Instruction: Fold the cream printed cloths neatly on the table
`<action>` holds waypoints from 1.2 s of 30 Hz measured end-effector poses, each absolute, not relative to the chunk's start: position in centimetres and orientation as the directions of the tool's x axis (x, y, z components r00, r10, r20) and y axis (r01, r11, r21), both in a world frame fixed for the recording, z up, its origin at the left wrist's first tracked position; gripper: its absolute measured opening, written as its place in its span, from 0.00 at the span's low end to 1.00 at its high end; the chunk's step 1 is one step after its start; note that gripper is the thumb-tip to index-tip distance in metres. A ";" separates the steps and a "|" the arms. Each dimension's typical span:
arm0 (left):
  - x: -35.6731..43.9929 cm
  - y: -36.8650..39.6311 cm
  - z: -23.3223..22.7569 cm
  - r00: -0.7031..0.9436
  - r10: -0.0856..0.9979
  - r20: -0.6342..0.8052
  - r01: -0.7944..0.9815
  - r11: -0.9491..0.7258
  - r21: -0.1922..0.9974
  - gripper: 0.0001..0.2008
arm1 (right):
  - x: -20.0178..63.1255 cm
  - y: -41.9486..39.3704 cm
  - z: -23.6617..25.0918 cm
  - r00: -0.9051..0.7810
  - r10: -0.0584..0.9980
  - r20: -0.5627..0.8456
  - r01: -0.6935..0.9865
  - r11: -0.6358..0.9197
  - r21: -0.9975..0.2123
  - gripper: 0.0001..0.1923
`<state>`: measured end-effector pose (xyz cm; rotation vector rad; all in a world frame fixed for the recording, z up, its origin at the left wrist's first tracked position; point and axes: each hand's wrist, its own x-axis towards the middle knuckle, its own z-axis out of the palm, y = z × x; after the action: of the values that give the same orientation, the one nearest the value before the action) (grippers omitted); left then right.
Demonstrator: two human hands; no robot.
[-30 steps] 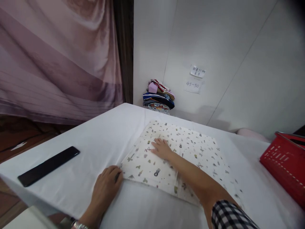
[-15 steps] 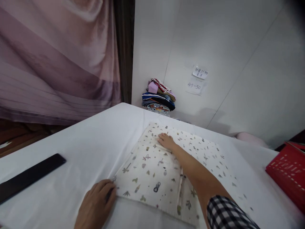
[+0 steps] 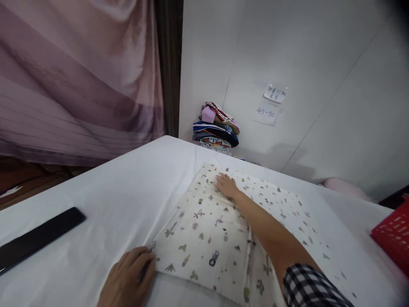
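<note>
A cream cloth (image 3: 204, 238) printed with small leaves and plants lies spread on the white-covered table. Its layers overlap along a raised fold on the right side. My left hand (image 3: 129, 275) is closed at the cloth's near left corner, thumb against the curled fingers, with the corner at its fingertips. Farther away, my right hand (image 3: 226, 186) rests flat on the upper part of the cloth, palm down and fingers stretched out. My right forearm crosses over the cloth and hides part of it.
A long black flat object (image 3: 41, 238) lies at the left of the table (image 3: 121, 183). Past the far edge rises a stack of folded fabrics (image 3: 215, 128). At the right stands a red box-like item (image 3: 394, 232). Paper notes (image 3: 267, 113) hang on the wall.
The view has shifted slightly, so the wall, stack and cloth appear a little farther right. My right hand stays flat on the cloth, and my left hand keeps to the same corner.
</note>
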<state>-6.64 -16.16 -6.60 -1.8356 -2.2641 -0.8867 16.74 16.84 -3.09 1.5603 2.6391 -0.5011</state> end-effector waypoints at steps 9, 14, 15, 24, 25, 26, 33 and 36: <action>-6.5 -16.0 -6.4 -0.289 0.874 0.391 0.913 0.129 0.386 0.15 | 21.8 15.0 -4.8 -0.487 0.852 -0.191 0.870 0.454 -0.195 0.38; -6.4 -15.9 -5.8 -0.255 0.884 0.391 0.928 0.110 0.356 0.16 | 21.1 16.4 -3.1 -0.393 0.897 -0.203 0.916 0.362 -0.172 0.35; -6.4 -15.9 -5.8 -0.249 0.885 0.393 0.929 0.104 0.354 0.16 | 21.1 16.1 -3.0 -0.397 0.897 -0.196 0.914 0.366 -0.177 0.35; -6.7 -15.6 -6.2 -0.246 0.889 0.385 0.930 0.106 0.351 0.17 | 28.2 12.9 -4.5 -0.254 0.956 -0.146 0.964 0.237 -0.124 0.35; -6.7 -15.5 -6.2 -0.247 0.889 0.385 0.930 0.106 0.352 0.17 | 29.0 13.3 -4.6 -0.235 0.961 -0.147 0.968 0.218 -0.125 0.34; -6.7 -15.5 -6.3 -0.248 0.888 0.387 0.930 0.106 0.353 0.18 | 29.6 13.7 -4.6 -0.221 0.964 -0.146 0.971 0.203 -0.128 0.34; -7.1 -15.4 -7.0 -0.240 0.887 0.395 0.931 0.095 0.351 0.17 | 29.6 15.7 -4.6 -0.189 0.975 -0.120 0.972 0.169 -0.162 0.34; -7.5 -15.3 -7.8 -0.224 0.884 0.411 0.937 0.079 0.340 0.17 | 29.8 15.6 -4.9 -0.238 0.965 -0.112 0.961 0.217 -0.173 0.34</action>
<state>-7.46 -15.33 -7.84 -1.8924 -2.2338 -0.8328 29.78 15.61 -4.88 1.9507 2.4664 -0.3260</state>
